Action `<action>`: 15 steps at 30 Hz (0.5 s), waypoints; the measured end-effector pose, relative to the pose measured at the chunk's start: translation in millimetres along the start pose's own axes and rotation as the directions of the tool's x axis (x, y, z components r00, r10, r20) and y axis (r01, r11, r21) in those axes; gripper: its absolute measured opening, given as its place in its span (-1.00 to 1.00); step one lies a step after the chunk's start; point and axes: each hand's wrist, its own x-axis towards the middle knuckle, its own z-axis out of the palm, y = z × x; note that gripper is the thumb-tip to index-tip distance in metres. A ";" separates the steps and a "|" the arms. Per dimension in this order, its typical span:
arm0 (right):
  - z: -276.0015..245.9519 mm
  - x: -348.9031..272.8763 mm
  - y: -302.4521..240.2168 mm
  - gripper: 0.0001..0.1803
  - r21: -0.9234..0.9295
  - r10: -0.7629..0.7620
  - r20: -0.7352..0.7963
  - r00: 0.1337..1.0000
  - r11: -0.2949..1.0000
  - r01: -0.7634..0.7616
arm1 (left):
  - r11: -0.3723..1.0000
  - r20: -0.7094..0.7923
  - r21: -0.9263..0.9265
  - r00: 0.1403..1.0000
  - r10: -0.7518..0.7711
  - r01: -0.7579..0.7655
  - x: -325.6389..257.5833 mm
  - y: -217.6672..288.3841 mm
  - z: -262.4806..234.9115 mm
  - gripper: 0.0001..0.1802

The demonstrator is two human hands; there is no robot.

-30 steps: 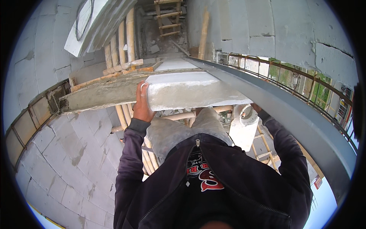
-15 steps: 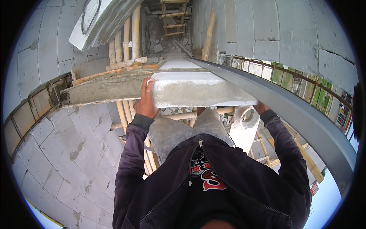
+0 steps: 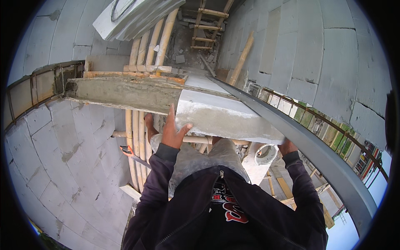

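Observation:
A pale lightweight concrete block point(image 3: 229, 118) lies at the right end of a rough mortar-topped beam point(image 3: 125, 93); its near face is coated grey. At the block's near left corner is my left hand point(image 3: 171, 132), fingers stretched upward and thumb spread against the near face. My right hand point(image 3: 287, 147) is at the block's right end with curled fingers gripping its lower corner, partly hidden there. Above that hand a long grey metal bar point(image 3: 308, 135) runs diagonally across the block's far right edge.
Bamboo poles point(image 3: 137, 137) stand left below the beam, with an orange-handled handsaw point(image 3: 127, 151) beside them. A white container point(image 3: 255, 164) with a round opening stands below right. Block walls point(image 3: 66, 158) flank both sides. A wooden ladder point(image 3: 206, 27) and another block point(image 3: 133, 18) are farther off.
My left hand has shifted from the block's left end to its near corner, its fingers now spread apart. My right hand stays at the right end. The view has tilted, showing the handsaw.

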 end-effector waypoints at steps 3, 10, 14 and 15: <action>-5.7 0.7 -11.6 -0.02 -0.136 -0.121 -0.121 0.985 0.985 0.104 | 0.974 -0.027 -0.208 0.995 -0.101 0.093 -2.2 -10.9 10.6 0.07; 2.6 1.6 -7.2 -0.02 -0.112 -0.100 -0.172 0.980 0.990 0.081 | 0.975 -0.078 -0.218 0.995 -0.062 0.043 -3.4 -5.5 11.7 -0.04; 1.1 -0.1 -9.4 -0.05 -0.136 -0.089 -0.125 0.988 0.988 0.072 | 0.967 -0.034 -0.237 0.994 -0.103 0.092 -3.0 -8.4 9.7 -0.06; 6.7 0.7 -4.0 -0.05 -0.135 -0.099 -0.142 0.985 0.988 0.080 | 0.967 -0.037 -0.242 0.995 -0.098 0.087 -2.2 -7.9 10.0 -0.06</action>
